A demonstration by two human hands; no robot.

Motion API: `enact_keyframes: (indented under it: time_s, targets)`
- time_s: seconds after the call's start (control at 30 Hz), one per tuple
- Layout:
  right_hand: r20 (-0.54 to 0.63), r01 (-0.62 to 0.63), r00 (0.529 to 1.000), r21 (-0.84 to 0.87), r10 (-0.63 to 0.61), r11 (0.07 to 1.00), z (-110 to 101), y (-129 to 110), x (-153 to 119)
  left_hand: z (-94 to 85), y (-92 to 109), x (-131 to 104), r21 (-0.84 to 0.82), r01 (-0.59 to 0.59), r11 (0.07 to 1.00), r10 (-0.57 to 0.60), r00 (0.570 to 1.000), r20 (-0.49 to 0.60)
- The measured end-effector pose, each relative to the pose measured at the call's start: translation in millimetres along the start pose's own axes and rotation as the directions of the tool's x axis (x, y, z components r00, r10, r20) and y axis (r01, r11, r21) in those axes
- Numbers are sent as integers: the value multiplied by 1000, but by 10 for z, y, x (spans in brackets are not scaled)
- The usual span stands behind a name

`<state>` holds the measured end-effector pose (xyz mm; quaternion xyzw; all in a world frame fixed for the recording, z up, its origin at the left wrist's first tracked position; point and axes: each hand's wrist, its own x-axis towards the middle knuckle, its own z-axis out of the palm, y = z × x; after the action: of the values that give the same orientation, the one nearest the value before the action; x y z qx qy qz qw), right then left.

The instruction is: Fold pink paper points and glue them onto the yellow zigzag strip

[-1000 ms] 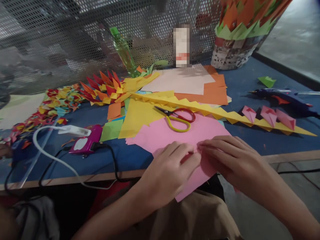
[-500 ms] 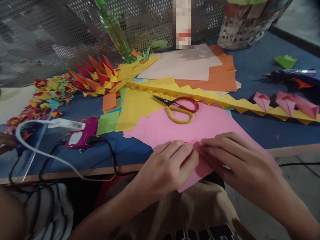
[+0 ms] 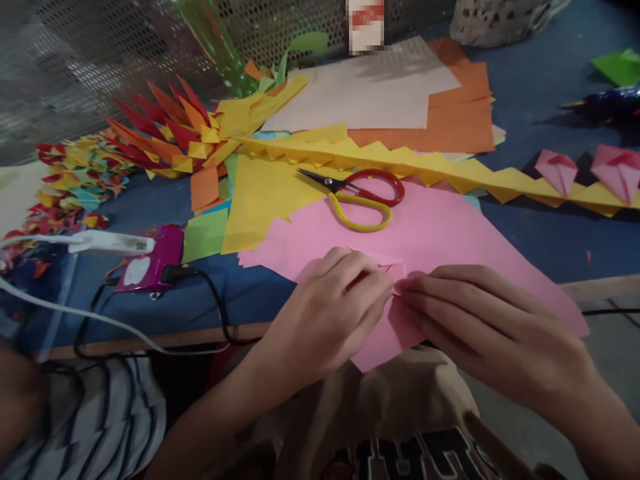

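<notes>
— Two hands meet at the near edge of the tabletop. What do they hold?

— A small folded piece of pink paper. The left hand and the right hand pinch it from either side, fingertips nearly touching, so each grip is narrow and closed on the piece.

— And where does it lie?

— Right between the two grips, on top of a large pink sheet that hangs over the near edge toward the person's lap. The sheet is flat and matte, with a jagged left side.

— What else is on the sheet?

— Scissors, just beyond the hands, with one red loop and one yellow loop and dark blades pointing left.

— What lies farther off?

— A long yellow strip of folded triangles, sawtoothed, runs from the middle to the right. Two pink folded cones rest on its right end. Behind it lie flat orange paper and a pale sheet.

— And to the left?

— A fan of red, orange and yellow spikes, pointed and crisp, with small coloured scraps farther left. Nearer lie a magenta gadget with a black cable and a white cable. The tabletop is blue with a wooden edge. At the far side stands perforated metal mesh.

— Anyone else?

— A striped sleeve at the near left.
</notes>
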<state>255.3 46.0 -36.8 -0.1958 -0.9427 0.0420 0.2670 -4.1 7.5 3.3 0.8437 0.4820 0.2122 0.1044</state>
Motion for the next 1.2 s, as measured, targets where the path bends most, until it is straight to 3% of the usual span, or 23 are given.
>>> enact_keyframes:
  time_s: [0.2, 0.4, 0.7, 1.2]
  targets:
    - [-12, 0, 1000, 56, 1, 998, 22, 19, -70, -41, -5, 64, -147, 108, 983, -112, 994, -19]
    - [7, -13, 1000, 56, 13, 998, 24, 9, -97, -64, 25, 109, -204, 221, 954, -218, 975, 38]
    - [49, -23, 999, 62, 20, 998, 40, 7, -155, -91, 31, 199, -185, 252, 950, -244, 968, 64]
    - [-8, -82, 996, 118, 83, 990, 17, -49, -60, -183, 95, 295, -86, 276, 957, -260, 951, 166]
